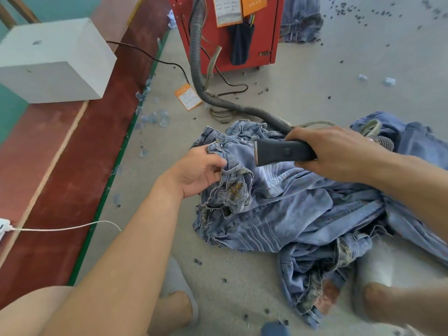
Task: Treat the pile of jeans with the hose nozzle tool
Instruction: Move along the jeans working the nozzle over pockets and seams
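Left hand (198, 169) fingers pinch bunched jeans (278, 209); right hand (337, 151) fingers wrap the nozzle tool (278, 151).

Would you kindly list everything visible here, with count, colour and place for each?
pile of jeans: several pairs, count unclear, faded blue, on the floor at centre right
hose nozzle tool: one, dark grey, over the pile, in the right hand
ribbed hose: one, grey, from the machine down across the floor to the tool
machine cabinet: one, red, top centre, paper sheets on its front
paper tag: one, orange, on the floor by the hose
box: one, white, upper left on the red ledge
cable: one, white, lower left
floor: grey, strewn with dark bits
left hand: pinches a jeans waistband
right hand: grips the tool
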Demonstrator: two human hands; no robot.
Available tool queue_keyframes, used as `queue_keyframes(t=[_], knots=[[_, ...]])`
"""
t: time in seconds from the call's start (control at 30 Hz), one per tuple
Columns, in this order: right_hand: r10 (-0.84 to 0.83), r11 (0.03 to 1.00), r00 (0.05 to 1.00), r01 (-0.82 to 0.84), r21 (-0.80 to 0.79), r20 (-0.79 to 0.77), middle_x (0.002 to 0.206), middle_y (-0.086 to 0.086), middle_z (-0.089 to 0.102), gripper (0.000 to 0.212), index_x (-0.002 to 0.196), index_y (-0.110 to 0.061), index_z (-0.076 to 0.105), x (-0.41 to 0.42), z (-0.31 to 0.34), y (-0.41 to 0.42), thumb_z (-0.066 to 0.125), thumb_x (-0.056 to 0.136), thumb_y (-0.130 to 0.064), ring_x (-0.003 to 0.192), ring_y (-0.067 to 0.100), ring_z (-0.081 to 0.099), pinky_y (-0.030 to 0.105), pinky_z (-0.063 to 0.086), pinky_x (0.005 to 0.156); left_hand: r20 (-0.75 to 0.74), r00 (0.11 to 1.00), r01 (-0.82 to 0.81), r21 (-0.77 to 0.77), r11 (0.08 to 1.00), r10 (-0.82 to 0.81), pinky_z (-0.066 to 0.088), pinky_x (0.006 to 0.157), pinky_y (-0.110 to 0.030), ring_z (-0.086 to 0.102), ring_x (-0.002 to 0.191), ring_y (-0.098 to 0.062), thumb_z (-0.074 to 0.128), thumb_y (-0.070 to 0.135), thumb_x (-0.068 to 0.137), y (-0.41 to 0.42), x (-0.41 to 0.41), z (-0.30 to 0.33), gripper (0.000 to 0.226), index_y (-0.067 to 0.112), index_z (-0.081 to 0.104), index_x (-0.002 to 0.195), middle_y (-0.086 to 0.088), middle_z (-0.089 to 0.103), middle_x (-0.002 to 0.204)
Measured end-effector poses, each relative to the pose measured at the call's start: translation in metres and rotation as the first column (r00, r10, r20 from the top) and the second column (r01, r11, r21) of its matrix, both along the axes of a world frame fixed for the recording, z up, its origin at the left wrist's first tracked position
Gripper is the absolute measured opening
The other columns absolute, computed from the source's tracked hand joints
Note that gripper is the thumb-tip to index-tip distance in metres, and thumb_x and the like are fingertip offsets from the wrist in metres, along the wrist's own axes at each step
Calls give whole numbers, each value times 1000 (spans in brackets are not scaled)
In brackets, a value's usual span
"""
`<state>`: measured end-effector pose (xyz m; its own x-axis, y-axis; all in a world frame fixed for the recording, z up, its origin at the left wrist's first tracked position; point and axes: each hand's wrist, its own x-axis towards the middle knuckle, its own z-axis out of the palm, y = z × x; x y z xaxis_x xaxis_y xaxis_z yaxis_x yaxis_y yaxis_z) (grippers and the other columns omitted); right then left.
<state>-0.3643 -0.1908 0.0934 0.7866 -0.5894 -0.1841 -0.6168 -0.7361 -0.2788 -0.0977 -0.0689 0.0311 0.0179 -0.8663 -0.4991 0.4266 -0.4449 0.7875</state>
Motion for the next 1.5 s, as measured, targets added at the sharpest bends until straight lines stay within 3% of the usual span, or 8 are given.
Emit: queue_keyframes(t=[0.3,0.47,0.63,0.87,1.07,1.2,1.33,1.5], knots=[[47,998,999,-48,-35,-14,86,-8,63,29,118,-41,49,-2,-18,-1,64,94,-34,75,21,59,40,45,68,382,923,-90,109,990,42,46,109,-55,65,98,-22,45,-1,107,-21,17,-23,30,21,65,107,-2,72,99],[49,999,999,-49,-22,-6,83,-9,62,29,117,-43,49,0,-19,-3,65,95,-34,73,18,59,40,48,68,565,825,-153,214,965,6,56,97,-56,68,98,-27,45,20,111,-17,19,-38,21,29,64,107,-1,72,107],[55,998,998,-55,-33,-4,83,-10,61,30,119,-42,49,-2,-21,-5,66,94,-36,73,18,57,39,44,66,494,869,-208,287,935,42,61,88,-45,72,103,-28,50,28,109,-9,23,-49,32,7,60,130,-11,74,118],[105,992,994,-105,-75,0,83,-14,57,27,116,-42,49,0,-23,0,65,95,-37,72,17,54,37,39,65,504,822,-20,491,871,-265,59,83,-49,71,99,-32,36,65,104,8,25,-47,56,18,61,122,-16,74,109],[188,978,981,-192,-85,-48,83,-15,59,22,113,-42,49,8,-19,18,59,94,-36,76,15,59,36,39,66,240,962,38,342,939,-126,60,64,-43,69,66,-26,36,57,107,14,27,-29,52,12,61,117,-14,75,84],[265,952,962,-271,-143,-61,86,-13,58,26,118,-41,45,27,-14,48,57,95,-44,85,17,60,37,39,76,67,996,47,251,967,-65,62,78,-55,71,91,-33,38,55,107,11,19,-19,54,12,58,132,-21,72,111],[265,955,964,-256,-152,38,88,-11,64,35,126,-38,50,38,2,58,60,93,-44,81,18,64,37,48,74,77,997,-39,214,976,23,61,55,-31,73,75,-21,36,52,109,10,12,-12,55,15,51,145,-15,74,105],[47,999,995,-47,-8,93,80,-13,66,29,113,-45,54,25,29,26,66,87,-43,70,16,62,41,56,64,-3,1000,4,147,989,-4,64,66,-31,73,74,-21,30,50,111,6,8,-1,50,19,67,122,-13,77,93]])
